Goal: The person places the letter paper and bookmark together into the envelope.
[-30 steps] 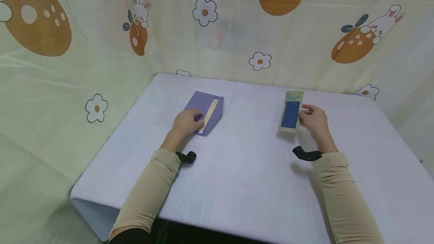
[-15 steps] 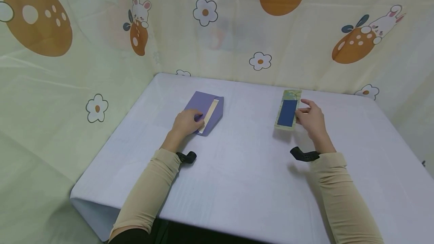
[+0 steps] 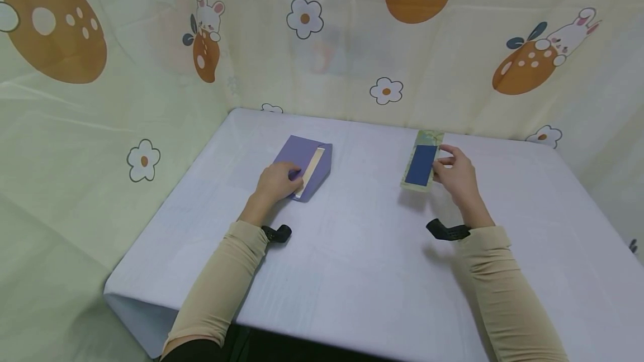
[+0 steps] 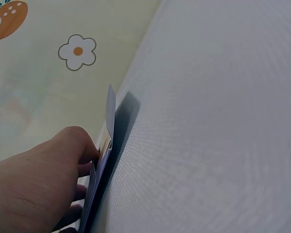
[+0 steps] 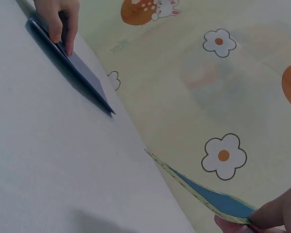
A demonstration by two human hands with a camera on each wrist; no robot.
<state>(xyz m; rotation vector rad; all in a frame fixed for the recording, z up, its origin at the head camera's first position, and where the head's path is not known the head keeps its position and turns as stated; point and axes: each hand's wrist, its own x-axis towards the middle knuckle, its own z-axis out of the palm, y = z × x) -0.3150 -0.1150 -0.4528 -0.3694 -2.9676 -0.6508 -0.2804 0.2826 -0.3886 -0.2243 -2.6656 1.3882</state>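
Observation:
At the left of the table, my left hand [image 3: 278,182] holds a purple envelope [image 3: 297,149] by its side near the cream strip [image 3: 309,171]. The flap points right, away from the envelope's body. From the left wrist view, the envelope [image 4: 106,158] is seen nearly edge-on, with the fingers curled at its mouth. On the right, my right hand [image 3: 457,177] pinches the right edge of a narrow green patterned card with a dark blue panel [image 3: 421,165]. The card is tilted above the table, its shadow below it. In the right wrist view the card [image 5: 203,196] bows slightly between thumb and fingers.
A white cloth covers the table [image 3: 342,261], whose front edge drops off near the body. A pale yellow curtain [image 3: 342,60] with carrot, rabbit and flower prints hangs behind and to the left. Each wrist wears a black camera mount [image 3: 448,230].
My right hand has moved left and slightly away from the body with the card, closer to the envelope. The left hand and the envelope have stayed put.

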